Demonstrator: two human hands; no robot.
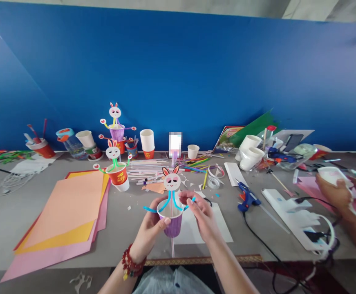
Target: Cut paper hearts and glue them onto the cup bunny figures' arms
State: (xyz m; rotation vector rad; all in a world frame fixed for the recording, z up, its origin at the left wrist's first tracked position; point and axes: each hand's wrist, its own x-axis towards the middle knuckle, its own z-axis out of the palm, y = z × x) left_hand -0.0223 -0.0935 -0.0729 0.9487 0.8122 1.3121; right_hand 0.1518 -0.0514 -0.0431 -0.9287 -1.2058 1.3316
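Note:
My left hand [148, 230] is wrapped around a purple-painted paper cup [173, 228], its thumb across the front. A white rabbit face [172, 182] with pointed ears rises above the cup on blue pipe cleaners [149, 209], which bend out over the rim as two arms. From the cup's underside a thin pale straw [173, 248] sticks down. At the cup's right side my right hand [204, 214] has its fingers closed around the end of the right blue arm. Its other fingers curl behind, partly hidden.
Two finished-looking rabbit cups, one orange [117, 176] and one purple [117, 131], stand left of centre. Coloured paper [70, 204] lies left. Rightward are a blue glue gun [249, 199], a power strip [291, 216] with cables, and another person's hands [334, 190] holding a white cup.

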